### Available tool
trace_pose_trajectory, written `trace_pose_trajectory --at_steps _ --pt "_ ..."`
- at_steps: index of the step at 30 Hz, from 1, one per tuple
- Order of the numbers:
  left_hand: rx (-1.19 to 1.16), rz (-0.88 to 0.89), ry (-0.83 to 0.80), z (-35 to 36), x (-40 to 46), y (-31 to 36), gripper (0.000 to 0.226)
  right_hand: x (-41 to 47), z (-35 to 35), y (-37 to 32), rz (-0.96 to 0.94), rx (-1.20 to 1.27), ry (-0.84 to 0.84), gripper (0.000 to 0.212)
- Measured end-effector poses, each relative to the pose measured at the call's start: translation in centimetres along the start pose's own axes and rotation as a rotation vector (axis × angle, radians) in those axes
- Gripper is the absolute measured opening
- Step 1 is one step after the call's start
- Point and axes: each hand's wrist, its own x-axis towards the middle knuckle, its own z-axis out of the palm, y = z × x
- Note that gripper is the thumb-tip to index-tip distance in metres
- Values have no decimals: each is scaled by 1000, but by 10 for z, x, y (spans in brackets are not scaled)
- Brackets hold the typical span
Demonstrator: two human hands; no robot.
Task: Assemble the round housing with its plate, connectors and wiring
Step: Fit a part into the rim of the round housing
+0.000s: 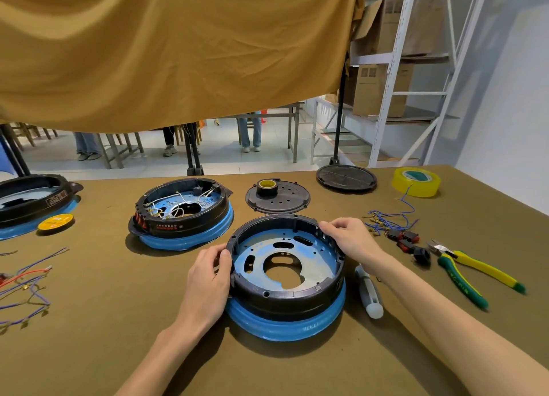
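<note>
Black plastic formed the housing [286,299], which sat on a blue ring [285,326] on the table [118,321], with a blue-filmed plate [285,256] seated inside it. The left hand [208,280] gripped the housing's left rim, fingers curled over the edge. The right hand [347,236] pinched the far right rim. Right of the housing lay a screwdriver [370,294], red-and-black connectors [408,241], blue wiring [389,219], pliers [472,272] and a yellow tape roll [416,182]. Behind it sat a round cover [277,198], and to its left a second housing [181,213], already wired.
</note>
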Motion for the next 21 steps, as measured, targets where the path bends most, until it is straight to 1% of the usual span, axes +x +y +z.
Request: trace_pose_trajectory --at_steps 2,6,8,10,12,21 --pt "-2 -13 -4 -1 -1 2 27 0 0 0 -16 -29 -10 22" --pt "-18 -23 2 -1 -4 2 20 4 -4 -7 -31 -91 -89 25" --pt "-2 -21 -11 0 -7 3 28 6 -5 -12 -40 -115 -111 26" --pt "20 -19 -19 1 -9 5 39 7 -4 -14 -35 -122 -110 25" --pt "40 -16 -17 1 -9 6 43 4 -2 -12 -15 -118 -95 24" --pt "81 -10 -33 0 -6 3 43 4 0 -8 -2 -77 -67 23"
